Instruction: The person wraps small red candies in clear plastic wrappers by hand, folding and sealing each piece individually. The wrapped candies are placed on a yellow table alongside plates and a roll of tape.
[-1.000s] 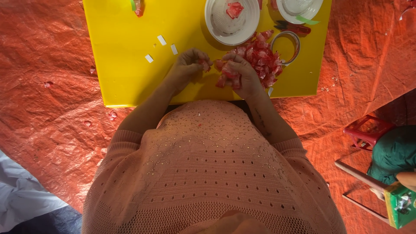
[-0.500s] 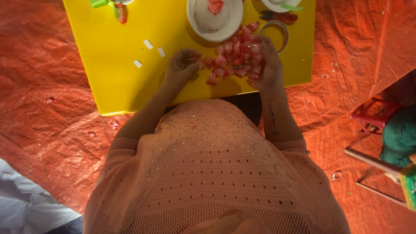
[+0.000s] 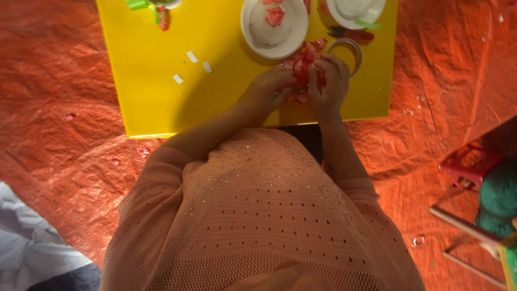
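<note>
On the flat yellow board (image 3: 161, 102), left hand (image 3: 267, 89) and right hand (image 3: 329, 81) close around a heap of chopped red pieces (image 3: 302, 67).

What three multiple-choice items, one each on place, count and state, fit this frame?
1. Where do the red pieces lie?
A. on the yellow board
B. on the orange sheet
C. in a lap

2. How many small white bits lie on the bare board?
A. one
B. three
C. six

3. What are the left hand and right hand doing?
A. resting apart
B. closed in on the pieces from both sides
C. lifting the bowl

Answers: 1 A, the pile sits on the board below the bowl. 2 B, three bits show left of the hands. 3 B, both hands meet at the pile.
</note>
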